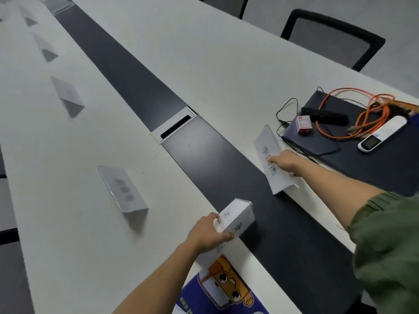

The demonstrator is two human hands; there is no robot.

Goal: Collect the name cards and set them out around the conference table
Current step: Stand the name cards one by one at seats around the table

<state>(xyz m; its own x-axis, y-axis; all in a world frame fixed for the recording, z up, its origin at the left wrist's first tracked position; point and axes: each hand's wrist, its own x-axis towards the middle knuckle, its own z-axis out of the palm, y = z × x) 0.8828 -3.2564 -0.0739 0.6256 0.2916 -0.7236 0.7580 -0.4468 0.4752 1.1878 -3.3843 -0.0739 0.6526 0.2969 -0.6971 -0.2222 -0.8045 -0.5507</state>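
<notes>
On the white folded-paper name card [264,139] at centre right, black Chinese characters run downward. The top one looks like 李, and the middle one is covered by the right hand [284,162]. Characters on the white card stack [235,214] at lower centre and on the standing white tent card [123,189] at left are too blurred to read.

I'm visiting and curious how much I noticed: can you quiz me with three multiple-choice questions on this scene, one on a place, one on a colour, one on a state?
1. Where is the card held by the right hand?
A. On a chair
B. Beside the dark mat
C. On the floor

2. What colour is the coiled cable?
A. Orange
B. Green
C. Blue

3. What is the left hand doing?
A. Lying flat, empty
B. Gripping a stack of cards
C. Holding a cup

Answers: B, the card is next to the mat; A, the cable's loops are orange; B, the hand clasps the stack.
</notes>
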